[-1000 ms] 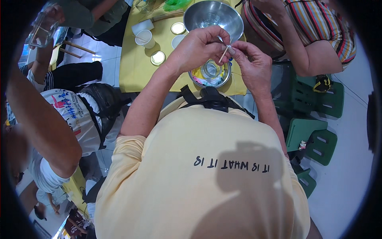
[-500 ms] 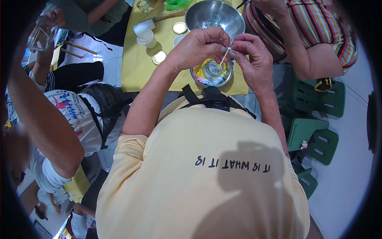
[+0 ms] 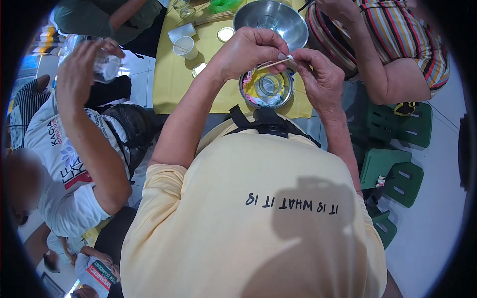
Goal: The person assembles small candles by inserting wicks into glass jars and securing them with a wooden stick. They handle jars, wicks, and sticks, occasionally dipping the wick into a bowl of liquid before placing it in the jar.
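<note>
Above the near edge of the yellow-covered table, my hands meet over a thin wooden stick (image 3: 272,63). A small white piece (image 3: 289,58), perhaps string, sits at its right end. My left hand (image 3: 248,52) is closed, thumb and fingers pinching near that end. My right hand (image 3: 322,74) pinches at the white piece from the other side; its exact grip is partly hidden by the fingers. Below them stands a small metal bowl (image 3: 242,93) holding a clear glass jar (image 3: 270,85), with yellow, pink and white material around the jar.
Beyond my hands is a large metal bowl (image 3: 298,35) with a glass jar in it. White paper cups (image 3: 188,48), round lids (image 3: 225,34) and thin sticks (image 3: 211,19) lie to the left. People stand close on both sides; one at left holds a clear jar (image 3: 107,68). Green chairs (image 3: 385,166) are at right.
The stick has swung from steeply slanted to nearly level, pointing left. My right hand has shifted slightly down. The person at left has moved the clear jar closer.
</note>
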Demonstrator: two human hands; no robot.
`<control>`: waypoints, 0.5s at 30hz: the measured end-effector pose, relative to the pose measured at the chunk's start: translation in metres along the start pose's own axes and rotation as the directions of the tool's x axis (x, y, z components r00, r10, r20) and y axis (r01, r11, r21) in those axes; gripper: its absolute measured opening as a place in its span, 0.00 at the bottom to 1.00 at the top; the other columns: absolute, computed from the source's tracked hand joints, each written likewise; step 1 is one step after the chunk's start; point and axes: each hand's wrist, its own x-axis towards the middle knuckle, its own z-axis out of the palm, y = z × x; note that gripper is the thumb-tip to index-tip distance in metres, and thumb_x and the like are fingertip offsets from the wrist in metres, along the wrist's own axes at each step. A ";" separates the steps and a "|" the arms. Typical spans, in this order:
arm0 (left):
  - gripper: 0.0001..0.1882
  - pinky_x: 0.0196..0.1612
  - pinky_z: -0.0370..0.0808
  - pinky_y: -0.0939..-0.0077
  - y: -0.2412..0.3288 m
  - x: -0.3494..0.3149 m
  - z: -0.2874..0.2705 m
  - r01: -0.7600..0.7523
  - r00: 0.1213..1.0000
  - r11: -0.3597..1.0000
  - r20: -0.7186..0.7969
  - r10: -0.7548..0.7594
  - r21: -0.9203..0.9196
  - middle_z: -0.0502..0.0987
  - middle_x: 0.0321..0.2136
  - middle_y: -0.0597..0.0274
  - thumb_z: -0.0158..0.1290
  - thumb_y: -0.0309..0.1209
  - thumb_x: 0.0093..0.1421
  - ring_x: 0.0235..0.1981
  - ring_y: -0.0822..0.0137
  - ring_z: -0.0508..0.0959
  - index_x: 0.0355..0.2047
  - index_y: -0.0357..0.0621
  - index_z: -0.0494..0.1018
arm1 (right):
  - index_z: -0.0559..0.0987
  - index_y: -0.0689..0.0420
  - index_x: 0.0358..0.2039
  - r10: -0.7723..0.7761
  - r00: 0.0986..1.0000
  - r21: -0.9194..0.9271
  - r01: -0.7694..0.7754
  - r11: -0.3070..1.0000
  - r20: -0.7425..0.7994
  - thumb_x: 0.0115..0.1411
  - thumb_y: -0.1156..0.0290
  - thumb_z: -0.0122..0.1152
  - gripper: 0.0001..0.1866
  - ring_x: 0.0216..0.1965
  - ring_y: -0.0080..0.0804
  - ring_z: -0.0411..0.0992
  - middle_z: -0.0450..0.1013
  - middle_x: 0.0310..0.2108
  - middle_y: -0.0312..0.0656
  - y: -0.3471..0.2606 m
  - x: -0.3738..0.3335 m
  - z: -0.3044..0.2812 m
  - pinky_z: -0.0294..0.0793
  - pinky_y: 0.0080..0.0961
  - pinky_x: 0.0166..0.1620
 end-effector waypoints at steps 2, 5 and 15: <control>0.07 0.35 0.78 0.82 0.002 0.001 -0.001 -0.002 0.999 1.000 0.036 0.003 -0.022 0.80 0.28 0.59 0.55 0.23 0.58 0.29 0.73 0.80 0.37 0.35 0.76 | 0.79 0.58 0.35 0.008 1.000 0.024 -0.008 1.000 -0.010 0.53 0.80 0.64 0.09 0.31 0.28 0.77 0.77 0.30 0.42 0.002 0.000 -0.002 0.77 0.23 0.35; 0.07 0.37 0.77 0.82 0.003 0.003 -0.003 -0.013 0.996 0.999 0.089 0.017 -0.045 0.80 0.29 0.60 0.56 0.23 0.58 0.30 0.73 0.80 0.38 0.35 0.76 | 0.79 0.58 0.35 -0.012 1.000 0.023 0.013 1.000 -0.027 0.53 0.80 0.64 0.08 0.31 0.28 0.77 0.77 0.30 0.41 0.005 0.000 -0.004 0.77 0.22 0.35; 0.07 0.39 0.77 0.83 0.005 0.003 0.000 -0.019 0.997 0.998 0.079 0.014 0.056 0.79 0.31 0.65 0.56 0.21 0.58 0.32 0.76 0.79 0.37 0.38 0.77 | 0.79 0.58 0.38 -0.007 1.000 -0.002 0.007 1.000 0.022 0.52 0.80 0.65 0.11 0.31 0.28 0.78 0.78 0.31 0.41 0.000 0.000 -0.006 0.77 0.21 0.36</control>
